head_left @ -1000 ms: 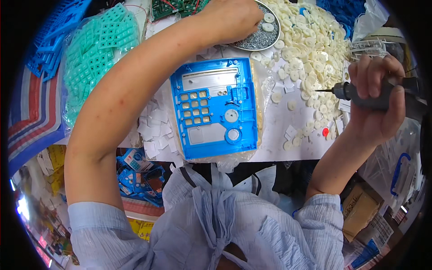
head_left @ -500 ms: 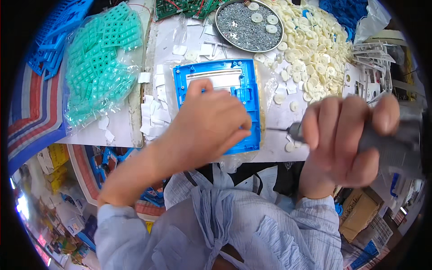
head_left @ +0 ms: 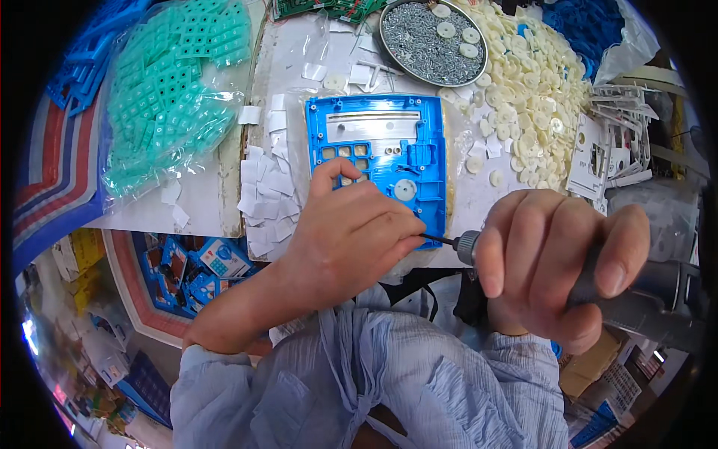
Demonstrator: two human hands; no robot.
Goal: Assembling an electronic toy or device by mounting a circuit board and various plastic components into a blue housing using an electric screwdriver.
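A blue plastic housing [head_left: 434,165] lies on the table in front of me, with square key openings, a clear window strip and a white disc [head_left: 404,190] set into it. Over its lower left part is my left hand [head_left: 363,236], thumb and forefinger pinched at the bit's tip; whatever they hold is too small to make out. My right hand [head_left: 550,262] is closed round a dark power screwdriver [head_left: 643,292]. Its thin bit points left and meets the fingertips of my left hand above the housing's near edge.
A round metal tray [head_left: 430,45] of screws stands at the back, beside a heap of cream discs [head_left: 531,97]. Green keypads [head_left: 168,105] fill a clear bag at left. White paper pieces [head_left: 262,187] lie beside the housing. Below the table's left edge, a striped bag [head_left: 131,277] holds blue assemblies.
My right hand has brought the screwdriver left and down, and its bit now reaches my left fingertips. The whole view has shifted slightly; more of the housing shows, including the white disc.
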